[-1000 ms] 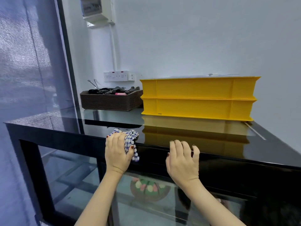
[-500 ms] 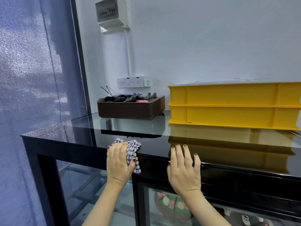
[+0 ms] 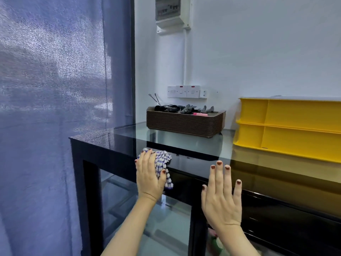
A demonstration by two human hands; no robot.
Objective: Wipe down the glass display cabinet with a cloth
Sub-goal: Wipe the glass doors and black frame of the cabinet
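Observation:
The glass display cabinet (image 3: 103, 145) has a black frame, a glossy glass top and glass front panels. A blue-and-white checked cloth (image 3: 163, 159) is bunched on its top front edge, with one end hanging over the front. My left hand (image 3: 149, 176) lies over the cloth and presses it to the edge, thumb hooked round the hanging part. To the right, my right hand (image 3: 221, 196) is flat with its fingers spread and straight in front of the cabinet's upper front frame, holding nothing. Whether it touches the frame I cannot tell.
A stack of brown trays (image 3: 184, 122) with tongs and utensils stands at the back of the top. Two stacked yellow crates (image 3: 295, 126) are at the right. A blue curtain (image 3: 55, 108) hangs at the left. Wall sockets (image 3: 184, 91) and a breaker box (image 3: 169, 12) are on the white wall.
Both hands have slid left along the cabinet's front edge, the cloth going with the left one. My right hand has dropped a little and spread its fingers. The view has turned left.

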